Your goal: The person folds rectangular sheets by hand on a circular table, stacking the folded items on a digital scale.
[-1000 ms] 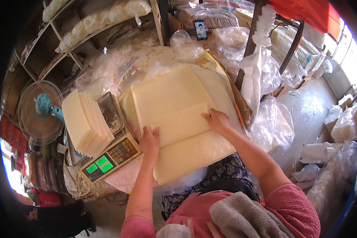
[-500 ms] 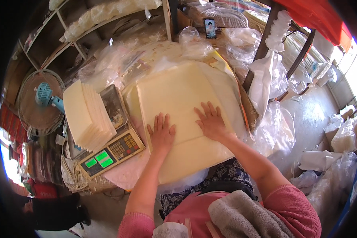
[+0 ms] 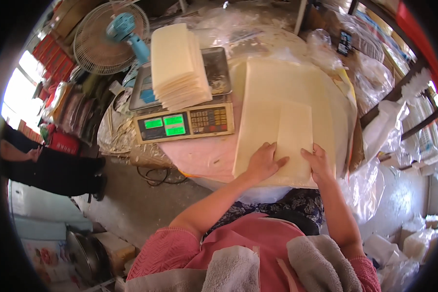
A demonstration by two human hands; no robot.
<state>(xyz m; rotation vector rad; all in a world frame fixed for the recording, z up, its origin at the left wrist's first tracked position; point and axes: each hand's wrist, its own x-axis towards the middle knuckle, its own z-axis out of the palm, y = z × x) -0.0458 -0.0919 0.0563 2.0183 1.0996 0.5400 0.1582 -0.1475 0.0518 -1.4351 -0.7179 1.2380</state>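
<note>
A thin, pale yellow sheet folded into a narrow strip [image 3: 295,124] lies on a stack of wide sheets [image 3: 263,92] of the same colour, on the round table. My left hand [image 3: 265,163] rests at the strip's left edge, thumb apart from the fingers. At its right edge my right hand [image 3: 319,164] touches the sheet, thumb and forefinger spread, the other fingers partly curled out of sight. To the left, a thick pile of folded sheets [image 3: 177,65] lies on the metal pan of a digital scale [image 3: 211,121] with green displays.
A fan [image 3: 121,29] with a blue motor stands behind the scale. Clear plastic bags [image 3: 367,187] hang at the table's right side. A phone [image 3: 344,43] stands upright at the back right. Another person in dark clothes [image 3: 58,168] is at the far left.
My view has swung left. Both hands, flat and spread on the wide sheet before, are now closer together and nearer me, on either side of a narrow folded strip.
</note>
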